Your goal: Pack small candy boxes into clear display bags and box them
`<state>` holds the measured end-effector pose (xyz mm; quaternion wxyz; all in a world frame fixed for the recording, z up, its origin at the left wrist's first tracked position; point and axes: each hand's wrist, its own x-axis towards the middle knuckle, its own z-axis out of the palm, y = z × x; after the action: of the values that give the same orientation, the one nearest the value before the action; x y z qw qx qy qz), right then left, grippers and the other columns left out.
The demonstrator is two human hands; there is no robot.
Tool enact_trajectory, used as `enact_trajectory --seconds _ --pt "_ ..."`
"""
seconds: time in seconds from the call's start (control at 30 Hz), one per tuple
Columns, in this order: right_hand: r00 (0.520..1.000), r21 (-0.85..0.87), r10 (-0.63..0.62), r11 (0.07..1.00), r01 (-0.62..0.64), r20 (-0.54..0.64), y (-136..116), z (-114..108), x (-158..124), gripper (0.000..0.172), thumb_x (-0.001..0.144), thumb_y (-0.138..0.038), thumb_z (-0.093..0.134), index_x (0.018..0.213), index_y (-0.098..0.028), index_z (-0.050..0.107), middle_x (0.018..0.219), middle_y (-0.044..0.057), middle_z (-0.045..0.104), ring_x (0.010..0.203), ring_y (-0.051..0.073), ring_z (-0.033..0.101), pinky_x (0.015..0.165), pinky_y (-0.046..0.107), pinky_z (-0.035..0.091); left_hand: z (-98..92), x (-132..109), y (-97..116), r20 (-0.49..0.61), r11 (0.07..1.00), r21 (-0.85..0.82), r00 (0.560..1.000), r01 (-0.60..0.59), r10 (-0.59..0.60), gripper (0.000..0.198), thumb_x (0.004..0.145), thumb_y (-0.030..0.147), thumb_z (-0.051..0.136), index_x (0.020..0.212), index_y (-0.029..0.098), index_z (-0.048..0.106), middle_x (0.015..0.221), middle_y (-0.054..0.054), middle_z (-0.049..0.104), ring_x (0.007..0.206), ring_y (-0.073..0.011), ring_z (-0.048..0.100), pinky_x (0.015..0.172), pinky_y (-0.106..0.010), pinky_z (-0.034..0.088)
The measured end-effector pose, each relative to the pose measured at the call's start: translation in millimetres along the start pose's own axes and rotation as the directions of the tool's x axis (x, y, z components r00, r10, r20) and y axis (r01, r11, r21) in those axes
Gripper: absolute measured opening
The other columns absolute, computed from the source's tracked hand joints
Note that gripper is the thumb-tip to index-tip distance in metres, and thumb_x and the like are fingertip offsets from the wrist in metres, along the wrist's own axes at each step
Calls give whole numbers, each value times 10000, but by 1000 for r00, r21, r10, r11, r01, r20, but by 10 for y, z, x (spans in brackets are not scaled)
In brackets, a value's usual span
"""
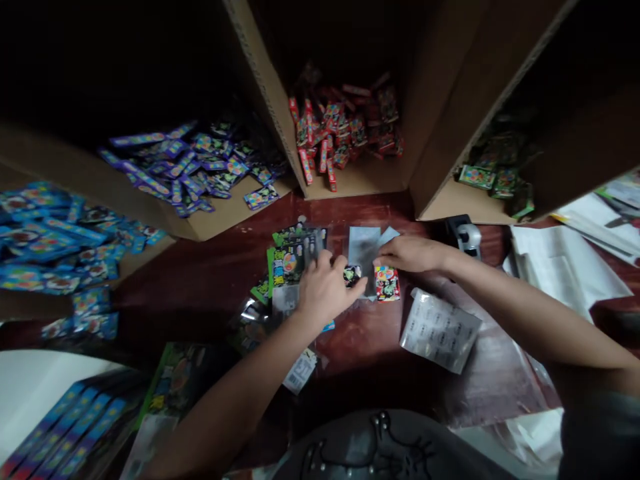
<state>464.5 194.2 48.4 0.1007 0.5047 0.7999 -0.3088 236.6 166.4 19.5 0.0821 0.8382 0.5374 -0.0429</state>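
My left hand [327, 283] is over the middle of the dark red table, its fingers curled around a small dark packet [352, 275]. Close to its left lie green and black printed packages [286, 263]. My right hand [407, 255] pinches the top of a small red packet [387, 285], just right of the left hand. Pale blue-grey sheets [363, 243] lie flat between and behind the hands.
Cardboard boxes [357, 185] along the back hold purple packets [185, 167], red packets [340, 130] and green packets [477, 177]. Blue packets [60, 230] are at the left. A tape dispenser [467, 237] and a sticker sheet [440, 331] lie at the right.
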Motion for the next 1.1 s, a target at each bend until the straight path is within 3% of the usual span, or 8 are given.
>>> enact_trajectory --seconds 0.17,0.27,0.37,0.47,0.6,0.73,0.97,1.1 --pt "996 52 76 996 -74 -47 -72 253 -259 295 1098 -314 546 1098 -192 814 1024 89 830 889 201 741 764 280 487 -116 -8 196 178 994 70 979 87 -98 622 1078 671 359 1288 148 621 1071 -194 778 975 -397 798 815 -453 592" --pt "961 83 89 994 -69 -262 96 185 -537 319 1095 -352 557 1303 -211 753 1287 104 792 1105 224 745 929 307 533 -47 55 257 267 989 95 954 113 -135 548 1119 530 315 1382 112 553 973 -212 804 969 -406 810 825 -466 596" --pt "736 130 217 976 -174 -642 646 -53 -831 333 1095 -343 534 1282 -166 745 1268 135 782 1120 249 736 989 352 545 19 50 239 257 989 107 958 102 -127 574 1128 471 302 1527 83 445 965 -216 811 929 -400 816 807 -466 601" --pt "487 171 456 836 -521 -745 1437 -319 -954 324 1041 -251 588 1273 -69 722 1251 225 752 1137 319 712 1013 429 545 -4 -51 121 191 988 140 977 70 -96 588 1129 481 304 1551 98 449 1051 -217 806 881 -396 816 740 -454 609" --pt "589 61 537 768 -638 -603 2211 -483 -728 580 948 -151 700 1511 -61 596 1490 280 622 1378 400 575 1128 518 481 -64 -144 -143 55 996 28 995 -88 86 541 1059 521 545 1469 168 570 1417 -197 698 1124 -372 782 896 -459 635" --pt "643 37 525 789 -613 -558 2375 -574 -387 481 1015 -264 625 1442 -45 655 1493 311 580 1445 448 485 1128 611 431 -7 -76 -234 54 911 -160 918 -381 393 858 849 508 854 1580 236 495 1637 -158 538 1464 -363 579 1210 -492 479" --pt "595 93 599 742 -664 -536 2147 -716 -685 666 840 -409 848 1396 -93 663 1304 306 598 1234 554 641 925 753 551 203 208 182 74 790 -210 796 -576 601 990 811 533 872 1631 200 428 1609 -167 553 1495 -360 492 1258 -521 350" --pt "635 276 470 881 -384 -613 1390 -287 -1423 564 821 -603 779 1220 -227 642 1045 211 687 1055 402 699 848 575 615 140 9 230 -5 842 -202 861 -499 509 843 837 462 781 1569 148 507 1340 -159 679 1290 -364 608 1165 -526 446"
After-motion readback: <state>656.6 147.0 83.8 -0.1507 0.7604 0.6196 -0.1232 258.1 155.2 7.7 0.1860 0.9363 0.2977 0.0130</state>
